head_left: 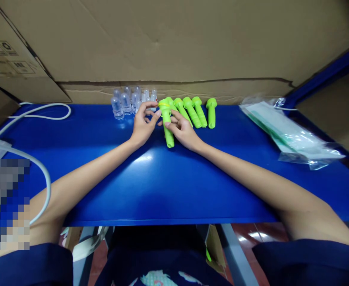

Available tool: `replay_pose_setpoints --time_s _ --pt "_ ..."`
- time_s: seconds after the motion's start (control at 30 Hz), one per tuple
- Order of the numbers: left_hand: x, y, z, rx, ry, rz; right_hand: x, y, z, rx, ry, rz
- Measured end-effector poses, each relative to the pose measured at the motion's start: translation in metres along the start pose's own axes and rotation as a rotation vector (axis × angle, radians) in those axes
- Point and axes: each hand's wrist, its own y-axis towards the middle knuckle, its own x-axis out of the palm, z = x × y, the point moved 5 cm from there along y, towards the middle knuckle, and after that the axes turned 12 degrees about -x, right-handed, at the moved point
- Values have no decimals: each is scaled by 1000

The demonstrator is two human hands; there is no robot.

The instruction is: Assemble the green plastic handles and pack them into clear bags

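Holding a green torch-shaped piece [169, 137] over the tabletop [168, 190]

My right hand [185, 131] grips its handle; my left hand [144, 124] has fingers at its head, though I cannot tell whether they pinch it. To my right, a clear plastic bag [319, 163] holds flat white and green contents [287, 123]. Clear domed pieces [126, 104] stand clustered behind my left hand. More green pieces [212, 113] lie just beyond my right hand, one partly hidden by the held piece. A white cable [45, 171] loops across my left forearm in view.
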Motion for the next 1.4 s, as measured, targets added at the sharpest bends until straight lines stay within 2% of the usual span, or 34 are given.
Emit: replay_pose_setpoints --time_s 0.17,0.4,0.73,0.93,1.1,1.4 --pt "-2 4 -10 -48 -41 -14 3 1 -2 32 22 -66" --pt "-2 6 -13 -58 -43 -30 5 0 -8 54 44 -118" --pt "-2 9 -16 -89 -78 -39 5 -1 -9 125 61 -126" --pt "0 7 -13 -16 -106 -41 6 -1 -9 123 63 -135" --pt "-2 5 -10 5 -66 5 5 -1 -7 113 65 -136" --pt "-2 7 -12 -54 -49 -22 5 -1 -7 111 60 -137"
